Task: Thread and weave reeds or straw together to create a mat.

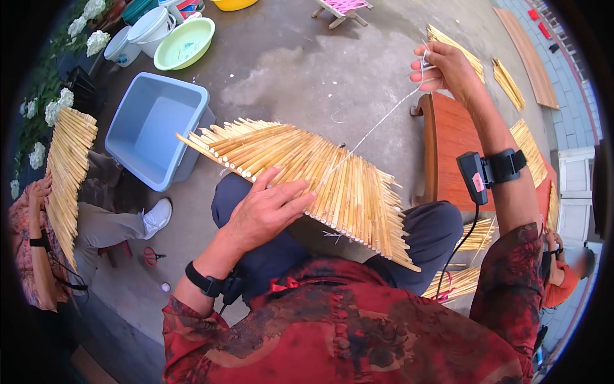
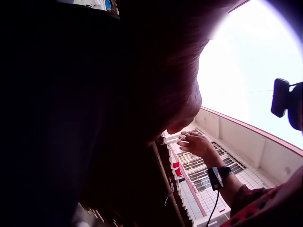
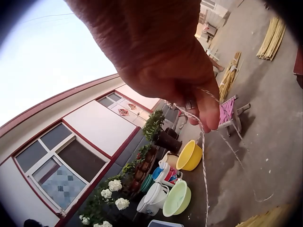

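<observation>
One mat of slender, pale yellow reed sticks bound side by side is laid across a seated person's knees, slanting from far left to near right; its sticks are packed too closely to be counted. One taut white twisted string is drawn from the middle of the mat up to the far right, and short white ends are seen at the mat's near edge.

Two hands are at work. The left hand is rested on the near left part of the mat, its visible fingers spread and fairly straight against the sticks — whether any are tucked beneath the edge cannot be told, and the left wrist view is too dark to help. By the right hand, raised well apart from the mat, the string is gripped: the fingers are bent, with the string looped about them.

At the left, one second reed mat is held by another person, and one pair of red-handled scissors is seen on the ground. One rectangular blue plastic tub is placed just beyond the first mat's left end; farther off, one round light-green basin is seen. At the right, one reddish-brown wooden bench is set — two reed bundles are lying beyond it.
</observation>
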The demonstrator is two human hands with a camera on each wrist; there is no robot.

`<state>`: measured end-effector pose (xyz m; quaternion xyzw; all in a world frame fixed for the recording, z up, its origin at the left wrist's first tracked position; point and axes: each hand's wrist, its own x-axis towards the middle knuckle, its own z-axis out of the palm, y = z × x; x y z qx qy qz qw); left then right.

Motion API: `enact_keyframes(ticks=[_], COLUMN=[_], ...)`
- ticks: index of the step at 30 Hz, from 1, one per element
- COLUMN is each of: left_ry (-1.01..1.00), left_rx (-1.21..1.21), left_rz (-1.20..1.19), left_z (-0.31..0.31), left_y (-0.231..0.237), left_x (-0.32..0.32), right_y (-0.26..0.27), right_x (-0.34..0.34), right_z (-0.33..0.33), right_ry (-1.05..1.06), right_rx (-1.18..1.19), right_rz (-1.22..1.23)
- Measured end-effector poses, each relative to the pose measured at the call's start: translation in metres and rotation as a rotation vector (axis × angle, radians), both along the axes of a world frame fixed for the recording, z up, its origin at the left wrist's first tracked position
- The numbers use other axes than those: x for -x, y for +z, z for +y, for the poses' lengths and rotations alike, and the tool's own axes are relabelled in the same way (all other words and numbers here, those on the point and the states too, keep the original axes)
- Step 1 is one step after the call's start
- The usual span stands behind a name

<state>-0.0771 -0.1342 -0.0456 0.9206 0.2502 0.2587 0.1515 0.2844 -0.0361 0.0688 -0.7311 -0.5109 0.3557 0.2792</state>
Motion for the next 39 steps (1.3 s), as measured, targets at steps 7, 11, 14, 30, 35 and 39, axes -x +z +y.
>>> enact_keyframes(ticks=[7,11,14,30,35,39], left_ry=[0.066,-0.025,-0.048,-0.097,-0.087,-0.090], left_rx=[-0.086,-0.041,-0.007,0.021,0.038,0.038], left_rz=[0.132,0.090,0.061,0.016,0.016,0.015], left_z=[0.005,0.011,0.011,0.016,0.015,0.014], left_y=[-0.004,-0.005,-0.006,-0.003,-0.001,-0.002], left_x=[0.008,0.006,0.006,0.003,0.004,0.003], right_y=[0.001,0.007,-0.011,-0.094,-0.097,-0.110], right_x=[-0.056,-0.044,0.007,0.113,0.124,0.129], right_z=[-0.035,-0.043,-0.063,-0.121,-0.119,-0.123], right_ry=[0.015,0.016,0.076,0.744,0.780,0.776], right_rx=[-0.173,-0.108,0.079,-0.368,-0.163,-0.169], right_rz=[-0.782,-0.279,0.152,-0.174,-0.196,0.021])
